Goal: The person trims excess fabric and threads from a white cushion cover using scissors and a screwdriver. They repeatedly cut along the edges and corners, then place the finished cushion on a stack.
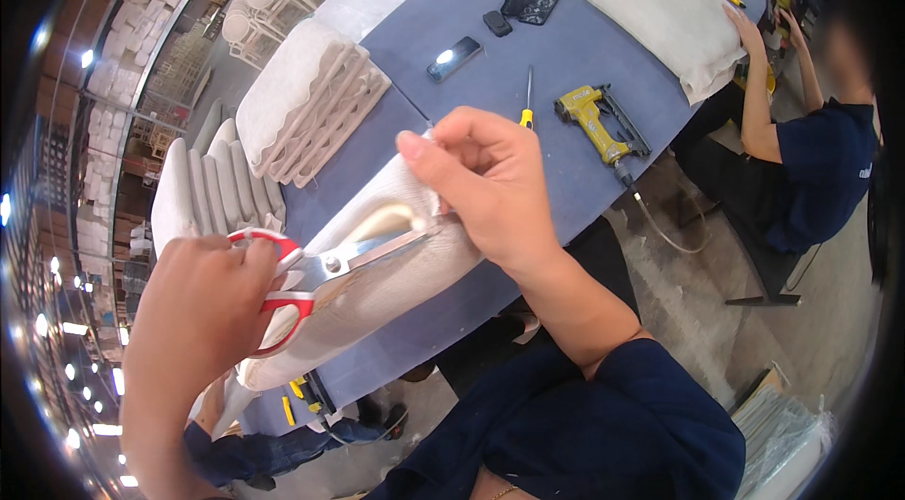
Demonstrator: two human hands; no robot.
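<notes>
My left hand is closed around the red-and-white handles of a pair of scissors. The blades are parted and reach to the fabric edge beside my other hand. A beige padded seat cushion lies tilted in front of me, its fabric edge turned up. Thumb and fingers of my right hand pinch that edge near the blade tips. Exactly how much fabric lies between the blades is hard to make out.
On the blue table are cushion stacks, a phone, a screwdriver and a yellow staple gun with a hose. A co-worker at right handles another cushion. Another person's arm shows at lower left.
</notes>
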